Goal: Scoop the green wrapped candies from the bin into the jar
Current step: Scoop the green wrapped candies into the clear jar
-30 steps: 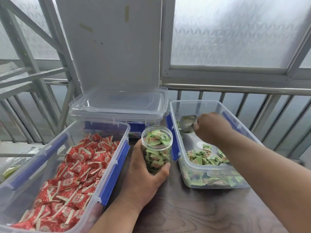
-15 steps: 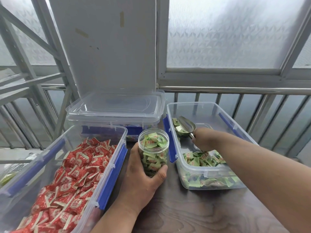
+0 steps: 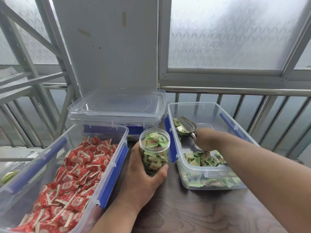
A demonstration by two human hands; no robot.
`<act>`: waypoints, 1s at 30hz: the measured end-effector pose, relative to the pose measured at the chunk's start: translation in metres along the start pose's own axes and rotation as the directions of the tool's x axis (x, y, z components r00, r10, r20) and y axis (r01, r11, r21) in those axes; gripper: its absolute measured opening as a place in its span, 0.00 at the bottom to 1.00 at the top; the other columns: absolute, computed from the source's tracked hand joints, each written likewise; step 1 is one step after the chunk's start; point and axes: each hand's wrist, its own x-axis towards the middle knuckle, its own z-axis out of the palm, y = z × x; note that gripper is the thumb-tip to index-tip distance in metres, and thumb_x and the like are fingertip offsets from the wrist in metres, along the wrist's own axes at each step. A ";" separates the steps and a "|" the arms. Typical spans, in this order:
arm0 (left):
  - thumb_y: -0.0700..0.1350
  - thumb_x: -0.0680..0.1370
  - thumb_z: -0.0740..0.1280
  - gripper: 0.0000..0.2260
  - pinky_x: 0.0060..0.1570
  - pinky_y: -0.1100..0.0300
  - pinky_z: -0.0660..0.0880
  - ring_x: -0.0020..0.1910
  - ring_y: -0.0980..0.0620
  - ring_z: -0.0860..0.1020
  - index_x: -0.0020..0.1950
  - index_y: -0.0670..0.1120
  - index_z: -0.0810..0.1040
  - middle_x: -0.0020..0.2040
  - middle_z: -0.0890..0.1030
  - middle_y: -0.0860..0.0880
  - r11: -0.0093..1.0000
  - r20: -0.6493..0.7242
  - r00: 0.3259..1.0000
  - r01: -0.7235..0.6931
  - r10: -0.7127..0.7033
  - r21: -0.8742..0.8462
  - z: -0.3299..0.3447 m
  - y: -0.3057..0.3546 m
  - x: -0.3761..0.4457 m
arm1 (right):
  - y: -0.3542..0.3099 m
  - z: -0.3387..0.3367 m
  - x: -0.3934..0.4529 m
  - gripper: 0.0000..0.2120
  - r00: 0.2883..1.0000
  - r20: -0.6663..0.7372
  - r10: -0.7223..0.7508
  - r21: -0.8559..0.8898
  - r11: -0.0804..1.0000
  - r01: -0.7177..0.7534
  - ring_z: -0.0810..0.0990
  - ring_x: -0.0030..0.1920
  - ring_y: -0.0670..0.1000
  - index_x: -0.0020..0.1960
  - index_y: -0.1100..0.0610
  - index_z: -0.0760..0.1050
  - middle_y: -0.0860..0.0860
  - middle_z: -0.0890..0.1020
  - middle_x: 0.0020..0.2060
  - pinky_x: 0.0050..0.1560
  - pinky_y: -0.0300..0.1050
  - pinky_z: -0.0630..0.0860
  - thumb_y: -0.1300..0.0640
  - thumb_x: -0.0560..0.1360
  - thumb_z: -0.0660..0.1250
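While heaped nearly to the rim with green wrapped candies (image 3: 155,153), stood upright on the dark desk (image 3: 193,214) at 6 o'clock of the lidded tub (image 3: 116,108), between the two open bins: the clear jar (image 3: 154,154). Was wrapped low down by the left hand (image 3: 143,174), thumb pressed on the near wall, fingers hidden round the far side. Lay mostly along the near wall of the green bin (image 3: 208,178) at 3 o'clock of the jar, the remaining green candies, with a bare floor behind. Was clenched on the handle of the metal scoop (image 3: 186,127) inside that bin, the right hand (image 3: 207,140); held only a few candies in its bowl, which pointed to 11 o'clock at the far left corner. Sat untouched at 9 o'clock, the bin of red candies (image 3: 70,167).

Judged likely to go wrong: spillage over the rim onto the desk, since little room showed at the jar's mouth and slick wrappers slide off a heap; also a thin scoopful, because the pile lay at the near end while the scoop worked the far one.

Compared with a second before: had dropped lower into the bin and turned bowl-up, the scoop and its hand; had kept its place and its grip, the jar.
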 end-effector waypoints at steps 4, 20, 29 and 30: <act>0.60 0.70 0.82 0.42 0.66 0.72 0.72 0.70 0.62 0.77 0.80 0.63 0.66 0.69 0.76 0.66 1.000 0.015 1.000 0.011 -0.011 0.007 -0.001 -0.003 0.001 | -0.002 -0.005 -0.005 0.13 1.000 0.002 0.023 -0.026 0.999 -0.023 0.76 0.47 0.54 0.61 0.64 0.80 0.57 0.81 0.53 0.45 0.44 0.71 0.63 0.81 0.62; 0.66 0.70 0.77 0.41 0.72 0.47 0.75 0.70 0.55 0.74 0.80 0.59 0.67 0.71 0.75 0.57 0.985 -0.019 0.996 0.087 -0.086 0.149 -0.003 0.021 -0.005 | 0.019 -0.048 -0.083 0.10 0.971 -0.137 0.195 0.285 0.947 -0.150 0.73 0.34 0.52 0.42 0.62 0.76 0.53 0.73 0.34 0.32 0.41 0.68 0.65 0.79 0.57; 0.65 0.72 0.78 0.42 0.75 0.43 0.74 0.74 0.50 0.74 0.82 0.61 0.64 0.75 0.75 0.54 0.979 0.028 0.990 0.132 -0.138 0.153 -0.010 0.031 -0.009 | 0.038 -0.070 -0.122 0.14 0.944 -0.311 0.112 0.470 0.881 0.050 0.75 0.33 0.54 0.43 0.61 0.83 0.58 0.82 0.36 0.34 0.45 0.71 0.64 0.78 0.59; 0.65 0.73 0.77 0.41 0.75 0.43 0.74 0.73 0.50 0.74 0.82 0.60 0.65 0.75 0.75 0.54 0.980 0.031 0.990 0.134 -0.140 0.149 -0.011 0.032 -0.009 | 0.037 -0.075 -0.126 0.14 0.942 -0.325 0.089 0.461 0.884 0.075 0.74 0.32 0.52 0.41 0.57 0.83 0.55 0.82 0.35 0.33 0.43 0.71 0.61 0.79 0.60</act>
